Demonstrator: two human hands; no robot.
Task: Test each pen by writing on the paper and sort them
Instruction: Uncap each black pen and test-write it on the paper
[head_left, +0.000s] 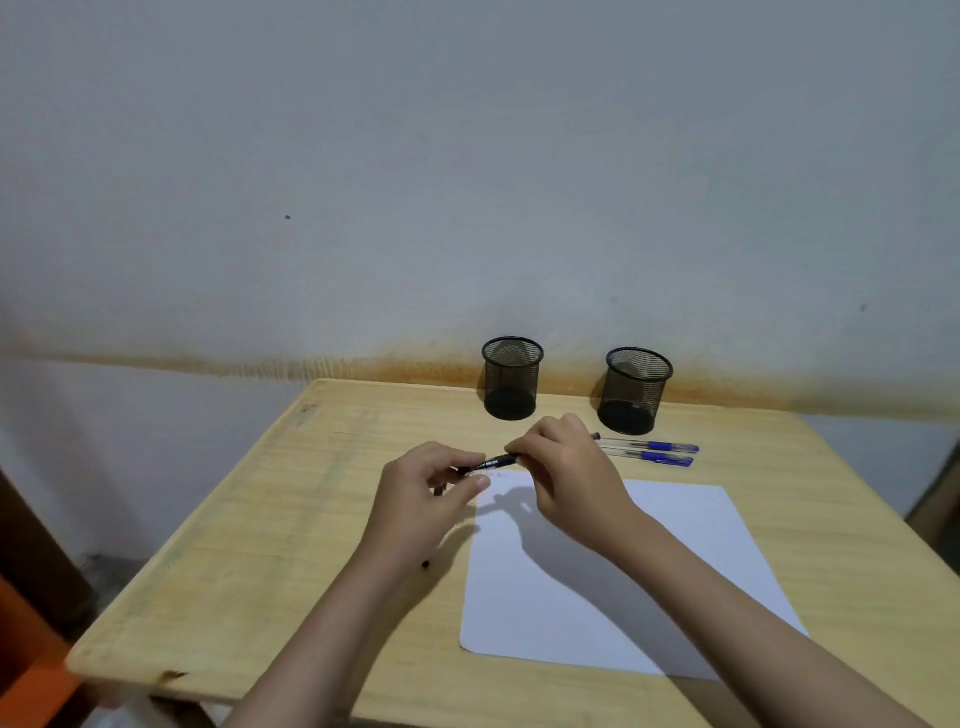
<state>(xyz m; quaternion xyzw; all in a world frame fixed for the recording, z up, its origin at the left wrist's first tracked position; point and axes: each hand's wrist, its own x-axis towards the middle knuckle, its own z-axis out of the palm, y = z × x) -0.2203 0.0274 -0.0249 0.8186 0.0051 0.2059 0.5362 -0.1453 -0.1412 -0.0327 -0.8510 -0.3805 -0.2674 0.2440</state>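
Both my hands hold black pen (491, 462) over top corner of paper (613, 566). Left hand (426, 499) fingers pinch one end, right hand (566, 467) fingers pinch other. Pen light, stiff, smooth, maybe slippery. Best grip: middle of barrel.

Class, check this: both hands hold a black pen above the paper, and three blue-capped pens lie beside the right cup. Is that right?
Not quite. The head view shows two blue-capped pens, not three, beside the right cup. Both hands, left and right, do hold the black pen above the paper.
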